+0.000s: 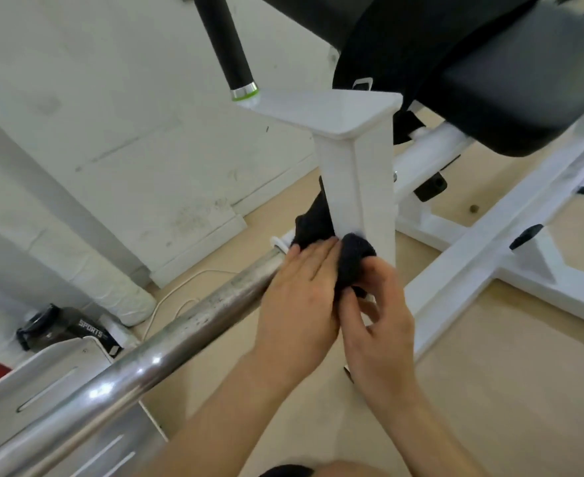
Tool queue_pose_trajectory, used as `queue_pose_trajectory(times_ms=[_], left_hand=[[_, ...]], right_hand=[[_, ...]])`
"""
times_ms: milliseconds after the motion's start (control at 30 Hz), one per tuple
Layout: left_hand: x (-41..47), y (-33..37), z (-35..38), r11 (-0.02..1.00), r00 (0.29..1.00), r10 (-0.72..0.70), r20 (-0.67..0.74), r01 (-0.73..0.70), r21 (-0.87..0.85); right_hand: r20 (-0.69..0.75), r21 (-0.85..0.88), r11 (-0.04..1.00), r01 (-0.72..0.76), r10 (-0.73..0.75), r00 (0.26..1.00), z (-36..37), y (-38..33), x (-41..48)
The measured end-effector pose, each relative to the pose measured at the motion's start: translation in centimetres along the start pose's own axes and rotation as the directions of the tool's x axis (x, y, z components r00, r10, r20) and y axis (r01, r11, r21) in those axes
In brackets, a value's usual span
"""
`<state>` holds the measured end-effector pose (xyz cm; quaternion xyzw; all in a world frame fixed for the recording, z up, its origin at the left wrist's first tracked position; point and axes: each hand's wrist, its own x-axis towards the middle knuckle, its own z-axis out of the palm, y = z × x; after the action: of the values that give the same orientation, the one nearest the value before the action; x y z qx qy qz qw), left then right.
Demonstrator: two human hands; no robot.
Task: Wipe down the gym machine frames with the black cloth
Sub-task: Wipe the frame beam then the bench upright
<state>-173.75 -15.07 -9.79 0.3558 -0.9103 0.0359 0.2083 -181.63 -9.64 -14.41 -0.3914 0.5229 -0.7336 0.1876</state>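
Here, a pale wooden floor (507, 390) and a scuffed white wall (128, 98) fill the background. The white gym machine frame (490, 249) spreads its beams across the floor on the right, under a thick black pad (510, 80) at the top right. A long steel bar (166, 342) runs from the bottom left up towards the middle, passing over a white slotted plate (42, 383). In the middle stands an upright white post (362, 180) of the frame, capped by a flat white plate, with a black handle grip (223, 39) slanting down just above it.

The left hand (297, 297) lies flat at the foot of the post, its fingers (314, 263) straight and pressed together on the black cloth (356, 256). The right hand (378, 321) sits just beside it, its fingers (383, 280) and thumb curled, pinching a bunched fold of the cloth. The cloth is wrapped round the lower part of the post, one part showing behind the post's left edge and the other bunched against its front face.

A dark bottle (63, 330) marked SPORTS lies on the floor by the wall at the left, with a thin white cable (177, 297) near it.
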Motion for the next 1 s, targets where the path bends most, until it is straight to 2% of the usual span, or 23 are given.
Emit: queue_pose_trajectory(times_ms=[33,67,100,167,233,267,300,333,367,400,467,533,600,633,700,767,833,867,933,1000], left_hand=[[-0.7,1.4,-0.5,0.954,0.998,-0.059,0.022,0.063,-0.294],[-1.1,2.6,-0.8,0.845,0.995,-0.099,0.033,0.101,-0.526],[-1.4,3.6,-1.0,0.75,0.992,-0.125,0.027,0.112,-0.652],[-1.4,4.7,-1.1,0.676,0.981,-0.19,-0.027,0.11,-0.728],[-0.7,5.1,-1.4,0.67,0.961,-0.268,-0.07,0.134,-0.73],[-0.3,5.2,-1.6,0.706,0.951,-0.29,-0.104,0.139,-0.695],[0.0,5.4,-1.9,0.796,0.949,-0.264,-0.17,0.115,-0.594],[0.5,5.7,-2.3,0.907,0.948,-0.18,-0.262,0.058,-0.416],[0.9,5.9,-2.7,0.977,0.931,-0.058,-0.36,-0.021,-0.212],[1.2,5.9,-3.0,0.994,0.894,0.072,-0.442,-0.099,-0.037],[1.8,5.6,-3.4,0.969,0.827,0.244,-0.506,-0.183,0.169],[2.0,5.2,-3.3,0.945,0.814,0.301,-0.497,-0.185,0.268],[1.9,4.2,-2.2,0.912,0.846,0.342,-0.409,-0.193,0.362],[1.7,3.7,-1.4,0.881,0.864,0.376,-0.335,-0.221,0.419],[1.0,2.6,0.7,0.791,0.879,0.456,-0.138,-0.328,0.517],[0.1,1.8,3.1,0.653,0.856,0.502,0.128,-0.471,0.593],[-0.4,1.6,4.8,0.518,0.799,0.467,0.379,-0.594,0.615],[-0.2,1.8,5.2,0.483,0.779,0.431,0.456,-0.626,0.612],[1.0,2.4,5.1,0.481,0.782,0.417,0.464,-0.622,0.617],[2.4,3.0,3.8,0.498,0.81,0.465,0.357,-0.573,0.65]], right_hand=[[-0.05,0.052,0.999,-0.002,0.005,0.999,-0.5,-0.1,-0.2],[-0.095,0.094,0.996,0.004,0.005,0.995,-0.9,-0.4,-0.2],[-0.127,0.128,0.992,0.02,-0.003,0.992,-1.2,-0.7,0.0],[-0.159,0.161,0.985,0.066,-0.04,0.986,-2.0,-1.6,1.0],[-0.192,0.118,0.985,0.123,-0.099,0.976,-2.7,-2.4,2.2],[-0.211,0.083,0.985,0.153,-0.133,0.968,-3.0,-2.7,2.9],[-0.23,0.042,0.98,0.194,-0.179,0.956,-3.3,-3.0,3.6],[-0.247,-0.006,0.967,0.256,-0.249,0.936,-3.6,-3.3,4.4],[-0.262,-0.06,0.944,0.324,-0.328,0.908,-3.8,-3.6,5.2],[-0.272,-0.099,0.918,0.384,-0.396,0.877,-4.0,-3.7,6.0],[-0.258,-0.104,0.898,0.428,-0.439,0.86,-3.7,-3.6,8.0],[-0.135,0.008,0.931,0.364,-0.36,0.923,-2.5,-3.2,9.4],[0.04,0.186,0.952,0.243,-0.255,0.966,-1.1,-1.7,9.2],[0.071,0.214,0.959,0.187,-0.206,0.976,-0.8,-0.5,8.5],[0.056,0.166,0.982,0.087,-0.097,0.994,-0.9,2.9,6.3],[0.057,0.076,0.996,-0.041,0.036,0.998,-2.1,6.4,3.8],[0.096,0.044,0.977,-0.209,0.204,0.974,-3.2,8.7,2.2],[0.11,0.06,0.954,-0.292,0.285,0.952,-3.5,9.3,1.8],[0.094,0.137,0.922,-0.362,0.352,0.931,-3.9,9.2,2.4],[0.053,0.213,0.933,-0.291,0.286,0.957,-3.5,7.4,3.9]])
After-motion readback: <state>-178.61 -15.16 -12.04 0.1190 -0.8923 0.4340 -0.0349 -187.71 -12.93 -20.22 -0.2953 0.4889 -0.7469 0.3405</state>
